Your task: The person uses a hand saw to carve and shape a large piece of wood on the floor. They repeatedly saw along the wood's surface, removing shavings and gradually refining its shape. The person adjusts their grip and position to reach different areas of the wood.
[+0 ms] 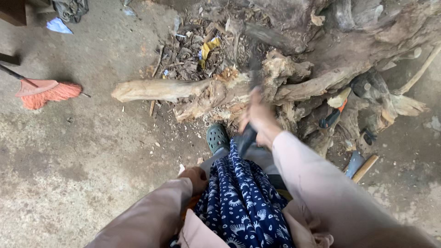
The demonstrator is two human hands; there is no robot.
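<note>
Right hand: right hand, motion-blurred, fingers clenched on a dark tool handle over the gnarled root log.
Left hand: left hand at the knee — grip unclear.
Progress: chips lie loose, log largely whole.
Nearby: hatchet, broom on the floor.

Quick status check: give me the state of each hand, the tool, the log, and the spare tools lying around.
right hand: gripping a blurred tool handle
chopping tool: mid-swing over the log, blurred
left hand: resting by the knee
log: lying flat, splintered at the cut
broom: lying down
spare axe: lying unused
</note>
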